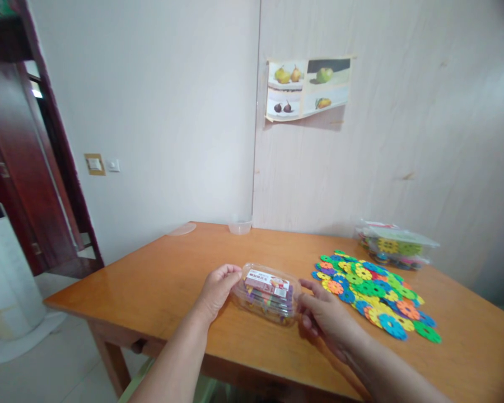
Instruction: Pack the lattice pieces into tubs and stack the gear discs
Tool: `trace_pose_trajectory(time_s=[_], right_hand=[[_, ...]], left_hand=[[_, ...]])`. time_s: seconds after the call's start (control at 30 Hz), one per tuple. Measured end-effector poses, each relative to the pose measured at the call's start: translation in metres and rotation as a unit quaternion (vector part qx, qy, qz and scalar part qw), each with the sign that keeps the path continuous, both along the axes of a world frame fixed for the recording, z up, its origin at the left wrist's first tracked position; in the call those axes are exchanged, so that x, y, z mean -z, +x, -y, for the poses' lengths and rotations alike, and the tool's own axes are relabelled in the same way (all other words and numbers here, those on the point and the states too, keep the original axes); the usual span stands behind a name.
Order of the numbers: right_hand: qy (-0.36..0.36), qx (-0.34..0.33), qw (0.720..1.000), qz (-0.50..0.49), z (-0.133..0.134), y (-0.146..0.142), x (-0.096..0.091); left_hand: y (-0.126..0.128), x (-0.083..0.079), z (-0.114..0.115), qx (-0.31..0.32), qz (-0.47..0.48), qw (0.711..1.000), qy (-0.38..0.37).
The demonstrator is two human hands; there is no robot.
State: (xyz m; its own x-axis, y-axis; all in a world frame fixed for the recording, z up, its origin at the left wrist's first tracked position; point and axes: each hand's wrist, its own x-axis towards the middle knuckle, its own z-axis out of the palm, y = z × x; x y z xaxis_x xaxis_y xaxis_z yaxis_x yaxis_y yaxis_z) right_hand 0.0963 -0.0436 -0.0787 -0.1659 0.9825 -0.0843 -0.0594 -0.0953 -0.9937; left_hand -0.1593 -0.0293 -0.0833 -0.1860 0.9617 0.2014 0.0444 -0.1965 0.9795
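A clear plastic clamshell box (266, 299) with a printed label on its lid rests near the front edge of the wooden table (218, 246). Colourful pieces show through its sides, but their kind is hard to make out. My left hand (218, 288) pinches the box at its left end, thumb and fingers on the lid's rim. At the opposite end, my right hand (323, 313) grips the rim with its fingers curled. The lid appears to lie down over the box. Just right of my right hand spreads a pile of colourful plastic gear-shaped discs (373, 288).
Behind the discs stands a larger clear box (395, 244) with more discs inside. A small clear tub (239, 225) and a flat translucent lid (182, 229) sit along the table's back edge. The wall bears a fruit picture sheet (306, 89). A white appliance (10, 274) stands at left.
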Motion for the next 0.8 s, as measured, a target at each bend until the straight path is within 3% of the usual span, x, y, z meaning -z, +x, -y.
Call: trace_pose_trajectory(time_s=[0.4, 0.6, 0.7, 0.8], right_hand=[[-0.023, -0.001, 0.999, -0.027, 0.004, -0.005, 0.004], [-0.021, -0.021, 0.999, 0.023, -0.003, 0.004, -0.002], [0.041, 0.025, 0.994, 0.102, -0.011, 0.015, -0.009], [0.178, 0.073, 0.959, 0.207, -0.018, 0.020, -0.016]], left_hand=[[-0.001, -0.001, 0.001, 0.030, 0.016, 0.999, -0.027], [0.001, -0.002, 0.002, 0.024, 0.020, 0.999, -0.028], [0.002, -0.001, 0.002, 0.014, 0.014, 1.000, -0.023], [0.002, 0.001, 0.002, -0.010, 0.006, 1.000, -0.006]])
